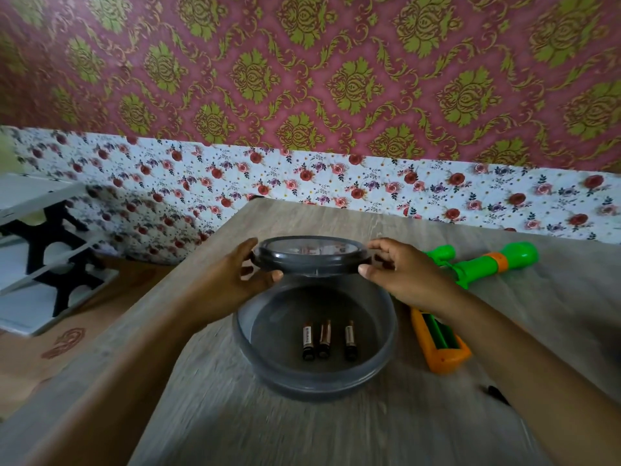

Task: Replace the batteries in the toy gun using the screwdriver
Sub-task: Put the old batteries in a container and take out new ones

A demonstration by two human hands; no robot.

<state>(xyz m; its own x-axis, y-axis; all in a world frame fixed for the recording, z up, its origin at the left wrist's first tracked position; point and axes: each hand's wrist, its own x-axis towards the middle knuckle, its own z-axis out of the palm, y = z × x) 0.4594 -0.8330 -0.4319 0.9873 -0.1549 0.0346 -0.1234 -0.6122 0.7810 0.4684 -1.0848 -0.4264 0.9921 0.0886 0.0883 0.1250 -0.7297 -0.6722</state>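
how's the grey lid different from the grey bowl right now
The lid is held up off the table, the left hand and right hand gripping its two sides; the bowl sits on the table.
The lid is tipped with a pale, see-through looking centre; the bowl sits level and looks solid grey.
The lid carries nothing; the bowl holds three batteries.
Both are round and dark grey.

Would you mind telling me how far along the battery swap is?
Early. Both hands, left and right, hold the lid off the bowl, exposing three batteries. The toy gun lies beside it on the table, untouched. Unscrewing and swapping remain; no screwdriver is clearly visible.
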